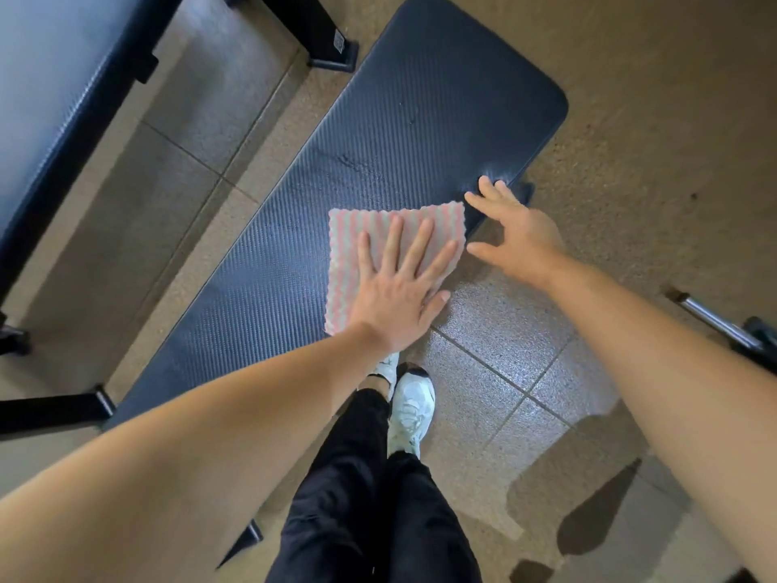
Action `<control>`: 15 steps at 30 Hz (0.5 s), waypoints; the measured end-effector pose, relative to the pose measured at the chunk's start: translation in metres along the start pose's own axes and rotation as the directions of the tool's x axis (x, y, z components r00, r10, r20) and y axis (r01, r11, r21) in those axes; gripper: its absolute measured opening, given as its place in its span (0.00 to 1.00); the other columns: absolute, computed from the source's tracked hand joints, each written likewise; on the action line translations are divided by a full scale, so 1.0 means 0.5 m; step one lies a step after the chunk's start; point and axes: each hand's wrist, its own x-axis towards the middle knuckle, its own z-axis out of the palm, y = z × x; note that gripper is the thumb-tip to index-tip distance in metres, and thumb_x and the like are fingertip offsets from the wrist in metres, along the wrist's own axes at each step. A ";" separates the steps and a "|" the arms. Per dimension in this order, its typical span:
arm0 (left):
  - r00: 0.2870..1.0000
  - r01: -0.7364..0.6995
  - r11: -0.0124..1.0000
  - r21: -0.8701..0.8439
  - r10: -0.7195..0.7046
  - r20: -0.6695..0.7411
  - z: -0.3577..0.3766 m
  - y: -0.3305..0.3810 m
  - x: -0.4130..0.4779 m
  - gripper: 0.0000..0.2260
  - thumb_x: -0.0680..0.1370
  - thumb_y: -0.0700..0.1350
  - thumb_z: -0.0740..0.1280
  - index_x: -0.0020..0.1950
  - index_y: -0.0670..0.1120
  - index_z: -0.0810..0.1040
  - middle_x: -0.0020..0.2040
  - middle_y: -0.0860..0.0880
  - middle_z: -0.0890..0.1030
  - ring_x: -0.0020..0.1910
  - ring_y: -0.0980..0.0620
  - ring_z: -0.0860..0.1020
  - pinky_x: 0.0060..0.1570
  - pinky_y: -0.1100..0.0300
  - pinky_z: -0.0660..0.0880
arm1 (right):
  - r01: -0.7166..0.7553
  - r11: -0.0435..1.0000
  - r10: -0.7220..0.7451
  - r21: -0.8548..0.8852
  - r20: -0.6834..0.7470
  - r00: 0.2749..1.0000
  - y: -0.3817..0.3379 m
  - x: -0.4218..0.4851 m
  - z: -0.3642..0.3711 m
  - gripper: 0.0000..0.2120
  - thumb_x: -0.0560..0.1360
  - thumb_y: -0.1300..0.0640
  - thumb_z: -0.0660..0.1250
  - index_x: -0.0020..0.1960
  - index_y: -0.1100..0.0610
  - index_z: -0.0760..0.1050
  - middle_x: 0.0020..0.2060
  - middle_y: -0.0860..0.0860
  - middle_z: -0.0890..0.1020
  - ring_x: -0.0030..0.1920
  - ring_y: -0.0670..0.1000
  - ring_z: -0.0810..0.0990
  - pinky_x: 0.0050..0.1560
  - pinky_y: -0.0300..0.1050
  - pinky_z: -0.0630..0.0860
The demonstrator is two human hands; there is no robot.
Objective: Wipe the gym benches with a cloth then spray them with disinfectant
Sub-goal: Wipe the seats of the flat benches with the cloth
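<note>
Two grips, both released: my left grip (399, 296) presses flat on the cloth (357, 233), which lies on the worktop (420, 111) by its near edge; the right grip (515, 233) hovers spread alongside. I advise long, overlapping strokes under even pressure.

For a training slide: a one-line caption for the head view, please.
Left hand presses a pink cloth flat on the dark bench; right hand open at the bench's edge.
</note>
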 end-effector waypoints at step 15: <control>0.997 -0.078 0.996 0.030 0.079 -0.025 -0.110 -0.209 0.202 0.29 0.82 0.68 0.48 0.82 0.65 0.44 0.85 0.52 0.45 0.83 0.39 0.44 0.72 0.23 0.44 | -0.365 0.927 0.341 -0.088 -0.209 0.916 0.000 0.092 -0.082 0.53 0.68 0.36 0.76 0.83 0.45 0.49 0.83 0.46 0.45 0.80 0.56 0.59 0.71 0.62 0.69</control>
